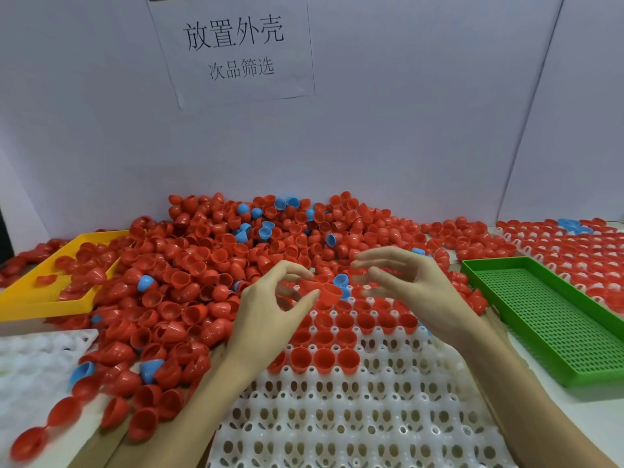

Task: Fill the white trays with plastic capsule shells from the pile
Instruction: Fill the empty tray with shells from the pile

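Shells: thin moulded plastic half-capsules, judged very light, fairly stiff, smooth enough to slip; best pinched at the open rim, since nested ones may lift in pairs.

Far left, yellow tray (20, 300) is seen partly buried under spilled shells. Near left, a spare white tray (30, 363) lies on the worktop. Pile (209, 261) of red shells, a few blue mixed in, is heaped from left to centre, against the far wall.

Left hand (270, 309): grip is partly closed, thumb and forefinger pinching a red shell (329, 292) by its rim, held just above the far rows of the centre white tray (337, 417). That tray's far rows are filled with red shells, open side up; near rows are empty.

Right hand (415, 285): fingers are spread and relaxed, nothing gripped, just beside the held shell.

Right: green tray (553, 319) holds nothing visible; filled trays (557, 244) are stacked far right.
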The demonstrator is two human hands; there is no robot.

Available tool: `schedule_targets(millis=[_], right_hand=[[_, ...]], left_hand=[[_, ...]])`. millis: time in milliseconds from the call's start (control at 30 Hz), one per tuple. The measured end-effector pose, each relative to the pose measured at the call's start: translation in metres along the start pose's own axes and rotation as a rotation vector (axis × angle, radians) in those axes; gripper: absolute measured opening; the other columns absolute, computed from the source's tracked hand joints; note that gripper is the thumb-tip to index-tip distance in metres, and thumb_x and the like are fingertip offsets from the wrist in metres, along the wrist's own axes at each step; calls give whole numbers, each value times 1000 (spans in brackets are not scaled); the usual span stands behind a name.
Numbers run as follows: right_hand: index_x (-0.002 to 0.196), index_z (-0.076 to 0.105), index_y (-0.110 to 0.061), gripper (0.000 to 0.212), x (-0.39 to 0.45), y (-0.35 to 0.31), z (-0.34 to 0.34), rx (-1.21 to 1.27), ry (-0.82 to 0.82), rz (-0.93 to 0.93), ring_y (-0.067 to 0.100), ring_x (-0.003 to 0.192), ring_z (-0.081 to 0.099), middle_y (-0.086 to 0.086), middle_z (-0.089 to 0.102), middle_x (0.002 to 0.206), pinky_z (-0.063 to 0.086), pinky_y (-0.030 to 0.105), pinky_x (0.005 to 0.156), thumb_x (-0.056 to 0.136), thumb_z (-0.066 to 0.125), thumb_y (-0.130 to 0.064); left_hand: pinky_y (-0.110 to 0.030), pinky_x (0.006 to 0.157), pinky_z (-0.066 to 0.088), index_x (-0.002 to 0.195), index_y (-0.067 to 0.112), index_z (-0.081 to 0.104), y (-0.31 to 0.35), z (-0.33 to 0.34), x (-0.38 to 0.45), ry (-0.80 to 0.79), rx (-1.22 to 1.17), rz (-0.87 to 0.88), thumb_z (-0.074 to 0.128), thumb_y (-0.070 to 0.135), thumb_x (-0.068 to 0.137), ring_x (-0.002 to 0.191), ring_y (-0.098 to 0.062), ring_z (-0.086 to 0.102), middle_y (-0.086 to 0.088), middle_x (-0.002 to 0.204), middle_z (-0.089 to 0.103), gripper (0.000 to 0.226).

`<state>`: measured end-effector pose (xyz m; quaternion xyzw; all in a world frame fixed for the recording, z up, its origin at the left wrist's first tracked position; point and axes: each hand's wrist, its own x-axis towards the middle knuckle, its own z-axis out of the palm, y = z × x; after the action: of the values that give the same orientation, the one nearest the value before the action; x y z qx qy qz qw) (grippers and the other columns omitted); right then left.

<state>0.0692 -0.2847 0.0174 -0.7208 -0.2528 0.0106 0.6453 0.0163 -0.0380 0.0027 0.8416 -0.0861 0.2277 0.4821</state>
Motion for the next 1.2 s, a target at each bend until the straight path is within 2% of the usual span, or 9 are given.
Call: schedule_targets(millis=[100, 233, 333, 500, 700, 833, 933, 1100, 1200], right_hand=[[124, 75, -22, 22, -3, -8, 9, -103, -176, -22, 19, 116, 73, -2, 75, 127, 62, 33, 92, 103, 69, -19], [129, 74, -28, 27, -5, -12, 16, -125, -281, 28, 25, 108, 76, -5, 73, 130, 63, 35, 92, 104, 68, -20], [134, 70, -32, 32, -7, -14, 9, -82, -360, 92, 26, 114, 74, -6, 71, 133, 61, 35, 96, 103, 69, -21], [137, 68, -23, 30, -7, -16, -1, -53, -463, 105, 28, 118, 72, 3, 69, 138, 59, 35, 99, 107, 64, -20], [131, 71, -9, 37, -6, -12, 0, 81, -431, 194, 37, 111, 73, 19, 75, 122, 61, 38, 95, 113, 47, -32], [118, 77, -13, 18, -5, -8, 5, -94, -422, 118, 25, 97, 77, 11, 81, 106, 59, 27, 86, 104, 69, -21], [110, 78, -12, 13, -4, -8, -4, -201, -402, 138, 18, 84, 75, 8, 81, 95, 57, 26, 81, 100, 74, -19], [99, 79, -18, 9, -6, -8, -20, -473, -491, 211, 11, 73, 72, 1, 80, 87, 55, 18, 67, 94, 80, -26], [98, 80, -24, 12, -5, -5, -18, -562, -503, 197, 8, 71, 71, -1, 79, 85, 55, 18, 67, 91, 83, -33]], left_hand=[[-14, 77, 55, 108, 33, 65, 0, 4, -2, -10, -31, -3, 83, 30, 88, 89, -1, 72, 19, 97, 74, 27], [-23, 82, 60, 111, 30, 61, -2, 5, -2, -54, -49, 14, 80, 28, 91, 93, -1, 74, 18, 102, 76, 28], [-25, 88, 60, 112, 31, 59, -1, 6, -4, -114, -56, 29, 77, 29, 93, 99, 2, 72, 19, 105, 76, 26], [-25, 97, 56, 115, 28, 62, 0, 7, -5, -219, -138, 69, 72, 19, 98, 113, -1, 69, 21, 116, 73, 22], [-25, 94, 56, 118, 28, 67, 0, 11, -6, -219, -104, 80, 70, 22, 100, 108, -3, 70, 17, 109, 75, 19], [-18, 88, 56, 120, 33, 69, 3, 13, -9, -222, -73, 116, 72, 28, 99, 106, -1, 71, 19, 107, 76, 22], [-15, 91, 52, 130, 39, 64, 3, 11, -8, -215, -40, 113, 68, 31, 100, 111, 4, 67, 23, 113, 74, 31], [-21, 86, 54, 105, 30, 74, -10, 4, -1, -132, 125, 102, 63, 24, 103, 103, -3, 66, 21, 102, 71, 13], [-22, 94, 48, 107, 25, 74, -22, 2, 1, -147, 313, 148, 61, 25, 104, 107, -3, 58, 20, 106, 66, 13]])
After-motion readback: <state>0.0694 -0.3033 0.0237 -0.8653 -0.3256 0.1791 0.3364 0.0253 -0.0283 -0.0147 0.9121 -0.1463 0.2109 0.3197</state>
